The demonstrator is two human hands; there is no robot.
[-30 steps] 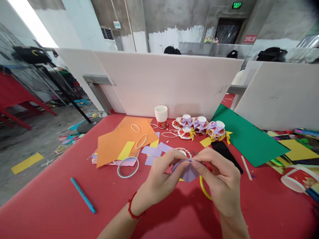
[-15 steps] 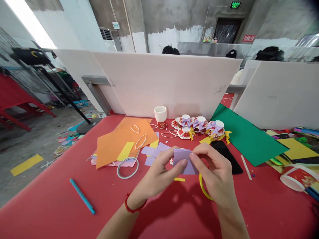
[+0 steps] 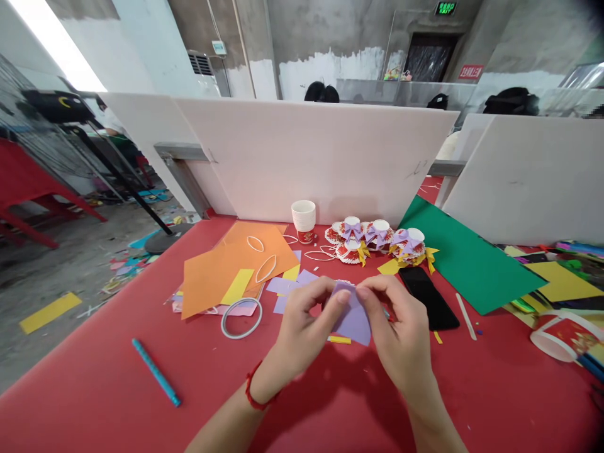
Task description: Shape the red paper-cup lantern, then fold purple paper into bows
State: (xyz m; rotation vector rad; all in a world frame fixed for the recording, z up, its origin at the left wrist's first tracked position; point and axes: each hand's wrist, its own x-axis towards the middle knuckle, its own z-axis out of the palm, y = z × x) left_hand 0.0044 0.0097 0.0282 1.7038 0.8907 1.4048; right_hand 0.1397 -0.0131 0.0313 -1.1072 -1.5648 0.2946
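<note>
A piece of purple paper (image 3: 353, 321) hangs between my two hands above the red table. My left hand (image 3: 309, 321) pinches its upper left part between thumb and fingers. On the other side, my right hand (image 3: 394, 314) grips the top right edge with thumb and forefinger. A small yellow strip (image 3: 340, 340) lies below the paper. Behind my hands stand several small decorated paper cups (image 3: 377, 233) with purple and yellow bows. More purple pieces (image 3: 285, 286) lie to the left of my left hand.
Orange sheets (image 3: 207, 277), a grey tape ring (image 3: 226, 324) and a blue pen (image 3: 155, 371) are on the left. Stacked cups (image 3: 303, 220) stand by the white partition (image 3: 302, 157). A black phone (image 3: 431, 302), green sheet (image 3: 476, 264) and tipped cup (image 3: 557, 336) are on the right.
The purple paper has turned, its lower edge now tilting down to the right. My right hand has shifted slightly left, and the yellow ring beneath it no longer shows.
</note>
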